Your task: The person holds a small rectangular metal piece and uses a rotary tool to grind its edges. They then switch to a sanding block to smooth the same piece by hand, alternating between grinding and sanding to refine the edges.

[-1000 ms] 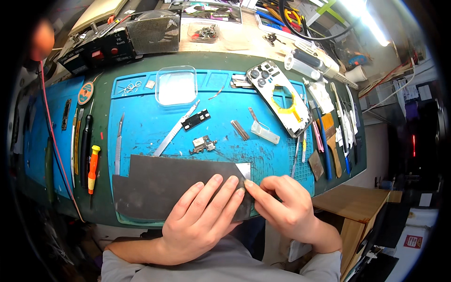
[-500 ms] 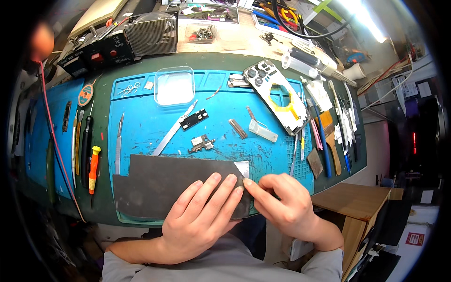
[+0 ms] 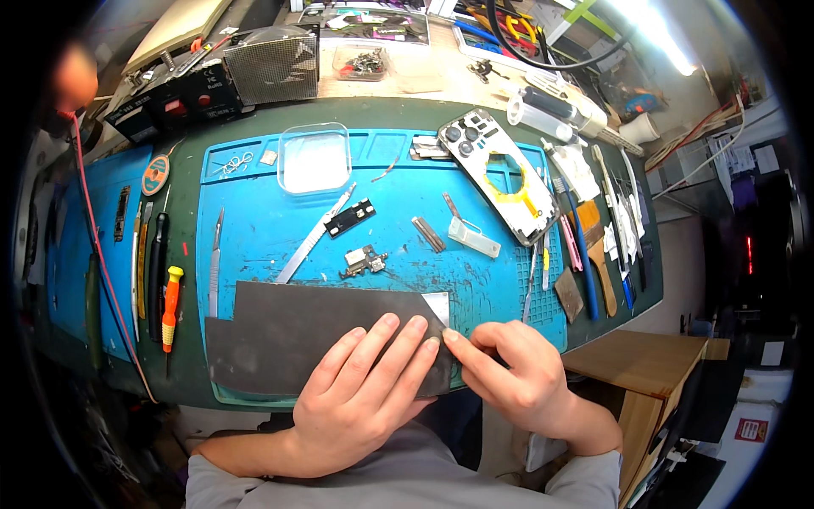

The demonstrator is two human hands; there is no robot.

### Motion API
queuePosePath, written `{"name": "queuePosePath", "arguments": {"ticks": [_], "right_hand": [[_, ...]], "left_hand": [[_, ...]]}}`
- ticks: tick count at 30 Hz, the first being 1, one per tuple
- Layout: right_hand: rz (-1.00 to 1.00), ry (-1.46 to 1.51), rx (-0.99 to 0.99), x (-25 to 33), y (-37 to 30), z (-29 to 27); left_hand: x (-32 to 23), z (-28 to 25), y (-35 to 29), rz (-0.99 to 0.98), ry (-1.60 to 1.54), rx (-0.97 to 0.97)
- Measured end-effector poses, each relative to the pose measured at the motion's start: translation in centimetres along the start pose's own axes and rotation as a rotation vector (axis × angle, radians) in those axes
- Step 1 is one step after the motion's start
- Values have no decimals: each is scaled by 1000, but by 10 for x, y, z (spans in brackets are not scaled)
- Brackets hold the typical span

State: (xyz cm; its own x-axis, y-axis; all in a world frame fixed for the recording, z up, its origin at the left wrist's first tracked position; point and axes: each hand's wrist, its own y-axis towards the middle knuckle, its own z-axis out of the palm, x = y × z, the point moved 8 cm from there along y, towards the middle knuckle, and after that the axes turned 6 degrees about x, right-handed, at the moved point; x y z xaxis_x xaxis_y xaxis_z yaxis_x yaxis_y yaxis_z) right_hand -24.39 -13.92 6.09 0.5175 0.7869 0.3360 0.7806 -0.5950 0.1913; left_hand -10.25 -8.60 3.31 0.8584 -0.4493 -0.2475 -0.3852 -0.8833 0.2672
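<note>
A dark grey flat sheet (image 3: 280,339) with a stepped left edge lies across the front of the blue work mat (image 3: 280,229). Its upper right corner is cut slantwise or turned back, and a pale, shiny triangle (image 3: 437,304) shows there. My left hand (image 3: 365,394) rests on the sheet, fingers outstretched and pressing it down near its right end. Beside those fingertips, my right hand (image 3: 513,373) pinches with thumb and forefinger at the sheet's right edge. Whatever lies in that pinch is too small to make out.
An opened phone body (image 3: 498,176) leans across the mat's back right, near brushes and tweezers. Small metal parts (image 3: 363,261), a black strip (image 3: 349,217) and a clear tray (image 3: 315,159) sit beyond the sheet. An orange-yellow screwdriver (image 3: 171,310) lies to the left.
My right hand's pinching fingertips have shifted slightly right and toward me, away from the left fingertips. The left hand stays in place on the sheet.
</note>
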Motion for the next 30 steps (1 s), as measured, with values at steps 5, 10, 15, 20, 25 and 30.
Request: {"name": "queuePosePath", "arguments": {"ticks": [5, 10, 15, 20, 25, 30], "right_hand": [[-5, -1, 9, -2, 6, 1], [-11, 13, 11, -3, 9, 1], [0, 11, 29, -1, 4, 1], [21, 17, 46, 1, -1, 2], [9, 13, 2, 0, 3, 2], [8, 20, -4, -3, 6, 1]], "left_hand": [[0, 0, 0, -4, 3, 0], [-1, -1, 0, -4, 5, 4], [-1, -1, 1, -3, 5, 5], [0, -1, 0, -2, 2, 5], [0, -1, 0, -10, 2, 5], [-2, -1, 0, -3, -1, 7]]}}
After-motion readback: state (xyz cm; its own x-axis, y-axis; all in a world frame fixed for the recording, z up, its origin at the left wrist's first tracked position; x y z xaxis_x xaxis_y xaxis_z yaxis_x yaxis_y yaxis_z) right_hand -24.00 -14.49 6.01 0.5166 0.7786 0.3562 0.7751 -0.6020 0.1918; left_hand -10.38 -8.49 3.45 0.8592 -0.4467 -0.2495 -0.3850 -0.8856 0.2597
